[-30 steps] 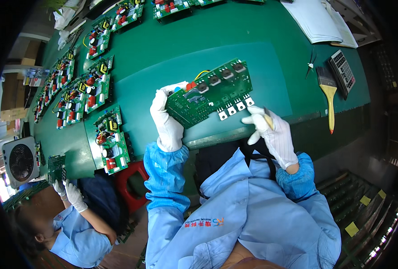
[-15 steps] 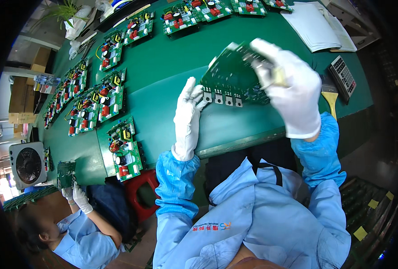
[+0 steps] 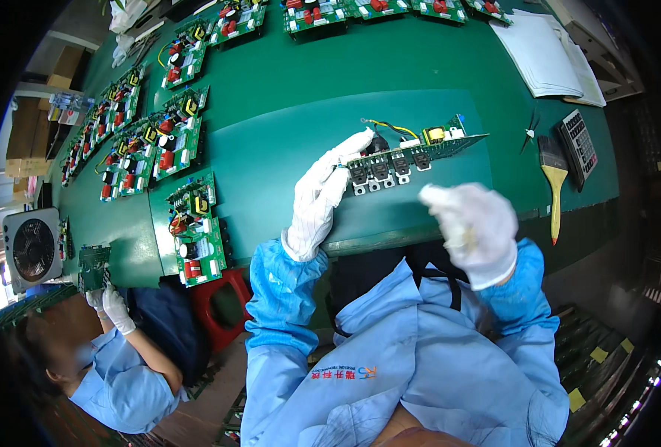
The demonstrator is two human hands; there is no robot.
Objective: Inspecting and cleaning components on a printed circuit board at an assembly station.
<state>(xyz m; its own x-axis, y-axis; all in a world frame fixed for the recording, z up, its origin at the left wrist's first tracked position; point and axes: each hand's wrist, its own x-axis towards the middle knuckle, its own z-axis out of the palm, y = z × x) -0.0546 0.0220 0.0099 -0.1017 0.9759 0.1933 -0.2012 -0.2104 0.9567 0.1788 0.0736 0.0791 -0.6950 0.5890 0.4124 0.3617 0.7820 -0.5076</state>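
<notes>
A green circuit board (image 3: 420, 153) with black parts, a yellow coil and loose yellow-green wires is tilted edge-on just above the green mat (image 3: 285, 156). My left hand (image 3: 319, 197), in a white glove, grips the board's left end. My right hand (image 3: 470, 227), also gloved, is blurred and hangs clear of the board, nearer my body, with its fingers curled around a small yellowish object that I cannot make out. Blue sleeves cover both forearms.
Rows of populated boards (image 3: 159, 141) line the table's left side and far edge, with two more (image 3: 196, 231) near the front edge. A yellow-handled brush (image 3: 553, 190), a calculator (image 3: 580, 145) and papers (image 3: 546, 52) lie at the right. A co-worker (image 3: 114, 372) at lower left holds a board beside a fan (image 3: 32, 249).
The board was raised and turned with both hands; it now sits lower, edge-on, held by my left hand alone. My right hand has let go and drawn back toward my body.
</notes>
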